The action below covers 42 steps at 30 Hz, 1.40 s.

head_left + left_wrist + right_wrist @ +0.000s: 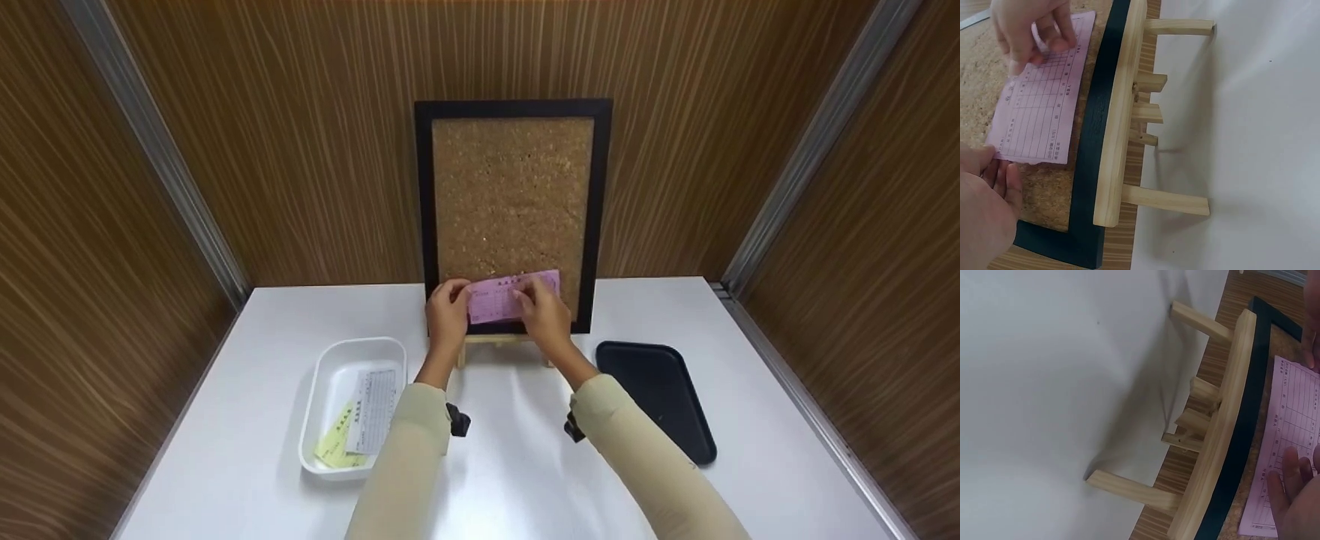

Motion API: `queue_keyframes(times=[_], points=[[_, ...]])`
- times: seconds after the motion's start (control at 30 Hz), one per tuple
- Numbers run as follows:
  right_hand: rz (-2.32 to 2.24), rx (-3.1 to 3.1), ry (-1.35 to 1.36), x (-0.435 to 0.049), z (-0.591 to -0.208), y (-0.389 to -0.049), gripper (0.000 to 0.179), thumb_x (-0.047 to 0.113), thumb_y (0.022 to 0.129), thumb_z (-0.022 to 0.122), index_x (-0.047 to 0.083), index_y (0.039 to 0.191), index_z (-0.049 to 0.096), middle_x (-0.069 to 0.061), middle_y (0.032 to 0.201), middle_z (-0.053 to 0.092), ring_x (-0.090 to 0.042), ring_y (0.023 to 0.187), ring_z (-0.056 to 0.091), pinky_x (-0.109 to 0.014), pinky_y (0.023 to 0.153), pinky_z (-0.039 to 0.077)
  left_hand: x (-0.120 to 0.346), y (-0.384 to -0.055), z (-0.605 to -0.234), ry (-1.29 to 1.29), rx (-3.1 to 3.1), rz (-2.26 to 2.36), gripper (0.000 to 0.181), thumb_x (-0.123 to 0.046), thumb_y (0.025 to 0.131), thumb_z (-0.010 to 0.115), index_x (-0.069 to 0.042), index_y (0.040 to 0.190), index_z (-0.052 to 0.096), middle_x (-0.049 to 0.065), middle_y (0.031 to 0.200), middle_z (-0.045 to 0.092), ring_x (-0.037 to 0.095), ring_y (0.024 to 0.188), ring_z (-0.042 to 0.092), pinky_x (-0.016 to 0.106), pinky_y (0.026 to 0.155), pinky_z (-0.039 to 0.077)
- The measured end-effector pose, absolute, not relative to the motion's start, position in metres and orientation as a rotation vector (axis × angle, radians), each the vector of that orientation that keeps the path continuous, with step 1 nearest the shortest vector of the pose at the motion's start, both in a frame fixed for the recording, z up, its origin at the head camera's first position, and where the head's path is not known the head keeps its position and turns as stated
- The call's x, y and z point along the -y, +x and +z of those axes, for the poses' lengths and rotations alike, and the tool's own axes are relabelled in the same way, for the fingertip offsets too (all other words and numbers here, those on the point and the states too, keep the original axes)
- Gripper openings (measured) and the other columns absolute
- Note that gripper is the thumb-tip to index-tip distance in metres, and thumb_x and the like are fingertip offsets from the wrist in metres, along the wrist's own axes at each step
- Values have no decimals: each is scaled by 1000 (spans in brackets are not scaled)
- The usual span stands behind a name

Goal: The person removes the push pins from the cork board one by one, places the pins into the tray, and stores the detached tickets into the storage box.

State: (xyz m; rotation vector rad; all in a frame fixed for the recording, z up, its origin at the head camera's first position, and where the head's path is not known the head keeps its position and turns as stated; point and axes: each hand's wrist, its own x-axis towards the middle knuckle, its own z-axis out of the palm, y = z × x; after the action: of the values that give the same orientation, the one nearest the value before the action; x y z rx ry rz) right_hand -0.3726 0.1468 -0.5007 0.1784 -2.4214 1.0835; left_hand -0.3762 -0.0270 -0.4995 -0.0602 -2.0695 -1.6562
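A pink printed slip [491, 301] lies against the lower part of a black-framed cork board [514, 195], slightly tilted, its right end higher in the head view. My left hand [448, 311] pinches the slip's left edge between thumb and fingers, as the left wrist view also shows. Over the slip's right half is my right hand [546, 311], its fingers bent and fingertips close to the upper edge. In the right wrist view several fingers [1292, 475] of that hand lie over the printed lines. I cannot tell whether the right fingertips hold anything small.
The board stands on a wooden easel [1114, 124] on a white table [510, 480]. To the left, a white tray [309, 420] contains a yellow slip [335, 442] and a white slip [375, 409]. A black tray [660, 390] lies to the right. Wood-grain panels [337, 150] enclose the table.
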Motion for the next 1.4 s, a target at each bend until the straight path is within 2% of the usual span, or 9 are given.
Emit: queue_keyframes(times=[0.13, 0.33, 0.47, 0.67, 0.93, 1.1, 1.2, 1.4], points=[[1089, 2419, 202, -154, -506, -361, 12, 25, 99, 66, 12, 98, 64, -5, 82, 69, -20, 71, 66, -43, 72, 50, 30, -368, -497, -108, 2038, -1715, 10, -8, 96, 67, -2, 101, 73, 12, 104, 69, 21, 94, 65, 32, 81, 54], [1162, 2391, 277, -167, -518, -338, 11, 24, 99, 66, 13, 97, 64, -1, 81, 65, -14, 69, 61, -33, 65, 50, 45, -348, -492, -145, 2000, -1733, 11, -12, 96, 68, -3, 103, 73, 9, 98, 68, 16, 85, 62, 23, 70, 52], [1262, 2372, 318, -180, -524, -320, 9, 22, 99, 65, 14, 98, 63, 1, 82, 64, -14, 68, 61, -26, 60, 50, 63, -330, -486, -153, 1967, -1696, 12, -11, 96, 69, -3, 103, 74, 10, 98, 69, 16, 85, 62, 21, 70, 53], [1355, 2349, 303, -198, -532, -299, 7, 19, 99, 65, 12, 99, 63, -2, 81, 65, -25, 64, 63, -24, 56, 50, 98, -299, -480, -149, 1913, -1694, 13, -9, 95, 70, -1, 105, 73, 13, 100, 70, 17, 87, 62, 19, 74, 53], [1366, 2390, 169, -221, -544, -278, 7, 21, 98, 67, 14, 99, 64, 0, 83, 62, -21, 62, 61, -24, 55, 46, 143, -266, -476, -126, 1962, -1649, 16, -13, 96, 70, -1, 107, 72, 12, 101, 69, 15, 88, 63, 17, 75, 52], [1316, 2423, 128, -238, -550, -267, 7, 22, 98, 67, 15, 99, 65, 2, 78, 62, -18, 62, 61, -24, 57, 46, 164, -247, -482, -80, 1998, -1641, 19, -17, 97, 68, -4, 111, 72, 10, 103, 69, 16, 90, 63, 16, 77, 52], [1293, 2426, 107, -249, -553, -262, 6, 20, 98, 68, 15, 98, 65, -1, 74, 62, -17, 61, 60, -22, 57, 47, 173, -238, -486, -40, 2025, -1623, 20, -18, 98, 67, -4, 111, 71, 9, 103, 69, 16, 90, 62, 15, 77, 52], [1267, 2444, 86, -273, -558, -254, 8, 21, 98, 67, 14, 100, 65, -10, 81, 67, -24, 66, 63, -22, 57, 49, 185, -221, -495, 82, 2065, -1607, 20, -10, 99, 64, 1, 115, 68, 14, 106, 68, 16, 91, 61, 13, 77, 51]])
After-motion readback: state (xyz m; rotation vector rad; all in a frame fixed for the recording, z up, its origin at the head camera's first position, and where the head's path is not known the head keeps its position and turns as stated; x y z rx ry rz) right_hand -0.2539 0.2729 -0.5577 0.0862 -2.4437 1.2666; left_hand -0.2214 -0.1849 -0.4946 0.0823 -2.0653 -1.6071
